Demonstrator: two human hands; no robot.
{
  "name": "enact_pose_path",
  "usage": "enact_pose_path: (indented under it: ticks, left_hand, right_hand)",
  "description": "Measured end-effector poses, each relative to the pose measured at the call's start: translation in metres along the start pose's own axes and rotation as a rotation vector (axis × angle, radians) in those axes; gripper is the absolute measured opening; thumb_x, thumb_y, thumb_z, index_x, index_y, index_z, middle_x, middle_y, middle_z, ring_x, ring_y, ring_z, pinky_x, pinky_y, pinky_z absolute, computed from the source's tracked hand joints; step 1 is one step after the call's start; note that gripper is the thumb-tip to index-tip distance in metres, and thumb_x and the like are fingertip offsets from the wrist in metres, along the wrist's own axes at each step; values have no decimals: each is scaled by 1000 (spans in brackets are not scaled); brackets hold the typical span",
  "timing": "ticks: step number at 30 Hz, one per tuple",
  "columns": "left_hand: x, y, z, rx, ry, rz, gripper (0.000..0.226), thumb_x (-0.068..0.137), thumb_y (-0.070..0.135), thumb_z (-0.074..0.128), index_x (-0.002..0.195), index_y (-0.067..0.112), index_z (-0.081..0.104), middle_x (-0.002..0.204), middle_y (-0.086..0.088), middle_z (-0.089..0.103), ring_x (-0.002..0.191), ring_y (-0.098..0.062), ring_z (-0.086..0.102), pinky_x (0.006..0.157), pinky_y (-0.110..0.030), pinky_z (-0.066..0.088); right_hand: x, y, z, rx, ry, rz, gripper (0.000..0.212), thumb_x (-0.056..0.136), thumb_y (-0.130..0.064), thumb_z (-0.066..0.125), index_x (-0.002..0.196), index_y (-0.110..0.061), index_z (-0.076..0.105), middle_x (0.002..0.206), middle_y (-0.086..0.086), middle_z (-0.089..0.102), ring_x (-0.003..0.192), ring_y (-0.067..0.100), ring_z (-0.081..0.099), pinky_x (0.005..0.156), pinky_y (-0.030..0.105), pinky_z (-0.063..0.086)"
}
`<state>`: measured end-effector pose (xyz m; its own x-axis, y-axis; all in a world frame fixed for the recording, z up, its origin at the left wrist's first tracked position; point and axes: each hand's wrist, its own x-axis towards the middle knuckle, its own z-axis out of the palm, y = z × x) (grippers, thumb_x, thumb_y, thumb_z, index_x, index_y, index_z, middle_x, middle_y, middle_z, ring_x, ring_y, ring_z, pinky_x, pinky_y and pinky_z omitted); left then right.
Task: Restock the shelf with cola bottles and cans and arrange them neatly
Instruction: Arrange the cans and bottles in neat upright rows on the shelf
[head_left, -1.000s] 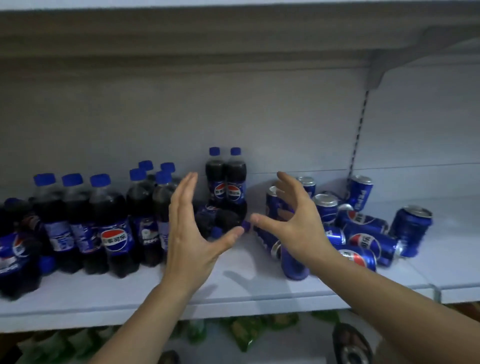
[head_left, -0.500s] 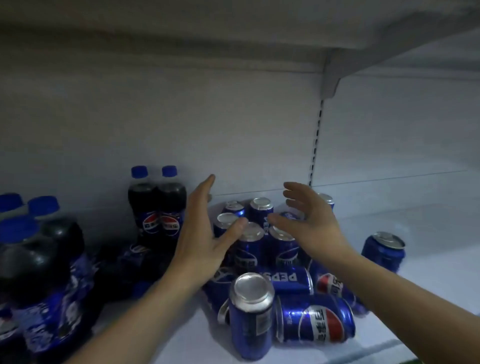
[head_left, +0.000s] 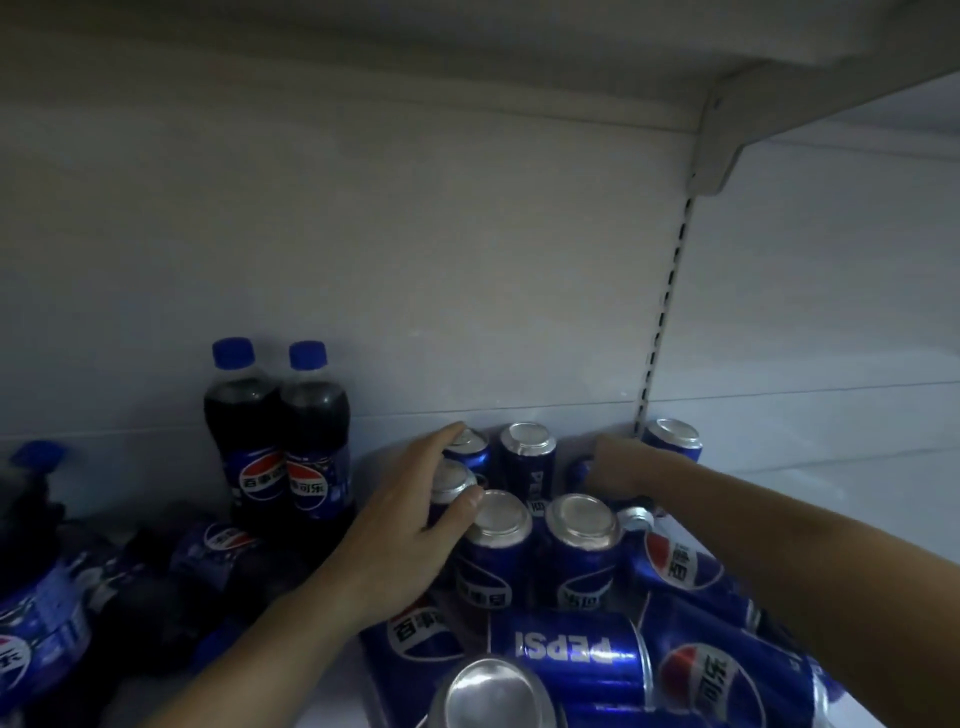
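Several blue cola cans stand upright at the back of the white shelf (head_left: 841, 499), among them one at the rear (head_left: 527, 460) and two in front of it (head_left: 496, 545) (head_left: 584, 548). My left hand (head_left: 410, 525) grips an upright can (head_left: 451, 486) on the group's left, thumb on its near side and fingers reaching to the can behind. My right hand (head_left: 615, 467) lies on the group's right side with its fingers hidden, beside another upright can (head_left: 672, 439). More cans lie toppled in front (head_left: 571, 654) (head_left: 727, 680). Two cola bottles (head_left: 244, 431) (head_left: 314, 441) stand to the left.
Bottles lie toppled in the dark at the lower left (head_left: 208, 556). One upright can (head_left: 488, 691) stands very near the shelf's front edge. A slotted upright (head_left: 665, 312) and a bracket (head_left: 717, 145) carry the shelf above. Bare shelf surface stretches to the right.
The view has closed in on the cans. Both hands have moved forward from hovering open above the group to its two sides, and my left hand has taken hold of a can.
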<state>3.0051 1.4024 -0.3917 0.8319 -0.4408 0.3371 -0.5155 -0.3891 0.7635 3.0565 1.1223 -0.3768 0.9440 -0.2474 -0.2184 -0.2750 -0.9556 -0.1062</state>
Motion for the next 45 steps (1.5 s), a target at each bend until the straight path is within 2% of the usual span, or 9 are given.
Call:
enact_pose_path:
  ticks: [7, 10, 14, 19, 29, 33, 36, 40, 45]
  left_hand:
    - [3, 17, -10, -129, 30, 37, 51, 101, 37, 56, 146, 49, 37, 147, 30, 41, 134, 15, 36, 102, -13, 36]
    - [7, 38, -18, -195, 69, 34, 45, 101, 28, 56, 142, 44, 44, 139, 17, 53, 121, 8, 53, 93, -13, 48]
    - [12, 60, -30, -360, 90, 46, 77, 92, 16, 72, 145, 50, 28, 127, 13, 60, 105, 4, 65, 75, -10, 52]
    - [6, 56, -48, -433, 226, 137, 88, 84, -3, 76, 146, 42, 32, 124, 17, 66, 111, 1, 66, 81, -15, 54]
    - [-6, 28, -69, -414, 260, 149, 99, 78, 3, 83, 152, 39, 29, 131, 22, 61, 120, -5, 62, 94, -23, 54]
    - [-5, 27, -88, -596, 27, 11, 47, 86, 23, 76, 130, 30, 63, 125, -1, 70, 117, -25, 67, 102, -44, 53]
    - [-5, 27, -85, -429, 101, 1, 40, 85, 16, 80, 121, 25, 65, 112, 3, 74, 105, -15, 71, 91, -31, 56]
    - [-6, 25, -64, -249, 333, 64, 52, 78, 19, 86, 118, 29, 54, 104, 12, 71, 94, -4, 70, 79, -17, 54]
    - [-3, 29, -63, -191, 354, 87, 65, 74, 24, 89, 127, 31, 51, 114, 13, 69, 104, -1, 67, 84, -15, 54]
  right_hand:
    - [-62, -13, -57, 147, 401, -61, 58, 88, -44, 71, 127, -13, 40, 105, 9, 60, 86, 27, 58, 68, 32, 47]
    - [-102, -42, -75, 500, 526, -216, 64, 88, -38, 74, 138, -21, 38, 106, 3, 62, 90, 23, 63, 68, 30, 49]
    - [-131, -106, -68, 1125, 417, -447, 61, 90, -22, 75, 140, -27, 41, 110, 6, 67, 92, 18, 70, 78, 37, 62]
    - [-139, -151, -63, 1373, 283, -488, 59, 86, -15, 79, 135, -25, 47, 104, 5, 72, 85, 15, 75, 68, 28, 61]
    - [-124, -162, -65, 1177, 419, -671, 54, 75, -29, 88, 124, -26, 64, 110, -6, 73, 91, 13, 72, 80, 37, 63]
    - [-115, -145, -67, 1219, 222, -888, 60, 80, -22, 80, 135, -19, 58, 122, 1, 71, 113, 21, 68, 96, 42, 56]
    - [-116, -131, -67, 1163, 93, -953, 58, 86, -18, 72, 141, -18, 54, 130, 1, 67, 119, 22, 65, 101, 45, 53]
    - [-119, -137, -67, 837, 330, -829, 57, 80, -42, 76, 134, -34, 58, 123, -16, 67, 110, 4, 65, 97, 34, 55]
    - [-118, -138, -69, 945, 368, -943, 52, 83, -15, 81, 128, -29, 58, 121, -12, 67, 112, 8, 65, 92, 34, 57]
